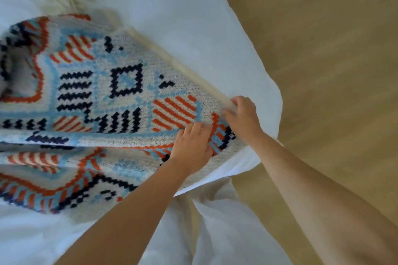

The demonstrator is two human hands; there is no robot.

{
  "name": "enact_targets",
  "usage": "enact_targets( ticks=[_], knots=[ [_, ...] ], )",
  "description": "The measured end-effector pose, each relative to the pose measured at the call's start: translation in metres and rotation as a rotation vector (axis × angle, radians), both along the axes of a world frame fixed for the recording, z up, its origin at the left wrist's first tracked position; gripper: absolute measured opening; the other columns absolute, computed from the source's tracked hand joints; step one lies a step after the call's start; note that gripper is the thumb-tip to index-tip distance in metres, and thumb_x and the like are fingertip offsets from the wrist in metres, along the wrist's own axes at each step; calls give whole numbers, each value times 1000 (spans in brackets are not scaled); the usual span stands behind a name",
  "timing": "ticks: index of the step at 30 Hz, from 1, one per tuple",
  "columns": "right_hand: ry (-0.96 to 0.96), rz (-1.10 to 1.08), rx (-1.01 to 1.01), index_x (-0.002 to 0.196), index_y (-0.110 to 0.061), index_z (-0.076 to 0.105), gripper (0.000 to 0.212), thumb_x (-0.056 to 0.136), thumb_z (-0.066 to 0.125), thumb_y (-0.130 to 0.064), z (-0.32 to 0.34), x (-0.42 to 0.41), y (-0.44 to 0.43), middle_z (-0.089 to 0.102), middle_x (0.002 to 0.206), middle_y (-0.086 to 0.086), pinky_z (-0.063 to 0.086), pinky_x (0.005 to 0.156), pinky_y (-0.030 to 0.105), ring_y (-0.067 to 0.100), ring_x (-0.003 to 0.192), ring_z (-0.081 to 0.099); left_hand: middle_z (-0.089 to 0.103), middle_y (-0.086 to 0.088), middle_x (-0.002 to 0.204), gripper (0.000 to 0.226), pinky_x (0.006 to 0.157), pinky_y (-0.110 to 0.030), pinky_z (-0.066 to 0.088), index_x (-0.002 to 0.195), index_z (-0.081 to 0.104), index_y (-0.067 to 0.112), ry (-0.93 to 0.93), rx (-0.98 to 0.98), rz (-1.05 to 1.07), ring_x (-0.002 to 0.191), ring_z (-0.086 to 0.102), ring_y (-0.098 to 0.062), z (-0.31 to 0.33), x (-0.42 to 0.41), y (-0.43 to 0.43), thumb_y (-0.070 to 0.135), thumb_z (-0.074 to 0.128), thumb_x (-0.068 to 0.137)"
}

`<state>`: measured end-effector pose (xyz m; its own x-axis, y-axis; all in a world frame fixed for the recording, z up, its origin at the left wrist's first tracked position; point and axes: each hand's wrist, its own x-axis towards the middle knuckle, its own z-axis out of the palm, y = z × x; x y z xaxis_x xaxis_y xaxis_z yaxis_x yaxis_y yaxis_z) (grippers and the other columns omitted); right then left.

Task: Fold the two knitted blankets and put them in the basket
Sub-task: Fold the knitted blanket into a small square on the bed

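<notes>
Knitted blanket, orange/blue/navy pattern, lies part-spread on the white bed. It looks doubled over along the near side, so prob. mid-fold and early in the task. Wood floor is to the R; no basket or 2nd blanket in view. Both hands work the blanket corner by the bed's corner, likely to square it w/ the layer below. Right hand curls its fingers over the cream border, gripping it. Left hand rests on top, fingers bent; pinching or just pressing, can't tell (blur).
</notes>
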<state>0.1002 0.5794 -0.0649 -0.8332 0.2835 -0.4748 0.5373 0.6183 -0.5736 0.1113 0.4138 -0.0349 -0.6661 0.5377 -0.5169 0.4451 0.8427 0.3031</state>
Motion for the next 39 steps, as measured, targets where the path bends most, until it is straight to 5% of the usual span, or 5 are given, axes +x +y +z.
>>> enact_targets(
  ticks=[23, 26, 31, 35, 39],
  knots=[
    [-38, 193, 29, 139, -10, 31, 53, 94, 43, -35, 30, -327, -256, 44, 134, 13, 47, 93, 44, 32, 113, 53, 41, -6, 144, 47, 115, -49, -2, 145, 27, 14, 315, 112, 630, 142, 21, -25, -6, -315, -242, 29, 30, 100],
    [-138, 108, -7, 139, -7, 31, 57, 95, 40, -42, 18, -343, -265, 52, 120, 8, 44, 82, 37, 27, 104, 55, 63, -11, 106, 50, 114, -50, 7, 139, 33, 12, 185, 35, 638, 120, 49, -30, -3, -330, -254, 40, 34, 98],
    [-208, 398, -111, 107, -14, 59, 26, 91, 55, -34, 35, -303, -276, 63, 91, 0, 47, 69, 29, 16, 82, 61, 62, -4, 73, 48, 81, -35, 44, 117, 55, 13, 80, 51, 596, 74, 62, -24, 4, -281, -273, 49, 30, 97],
    [-399, 742, -71, 112, -18, 58, 32, 85, 64, -32, 36, -246, -282, 58, 86, -8, 45, 62, 24, 6, 71, 52, 55, 3, 69, 71, 54, -26, 38, 147, 11, 24, -149, -67, 516, 62, 54, -18, 3, -231, -291, 50, 45, 89],
    [-373, 636, -162, 114, -17, 56, 38, 81, 68, -31, 36, -216, -288, 59, 107, -3, 49, 81, 31, 15, 95, 58, 60, 2, 102, 54, 91, -40, 38, 135, 40, 31, -180, -35, 467, 100, 58, -22, 6, -210, -293, 46, 50, 85]
  ],
)
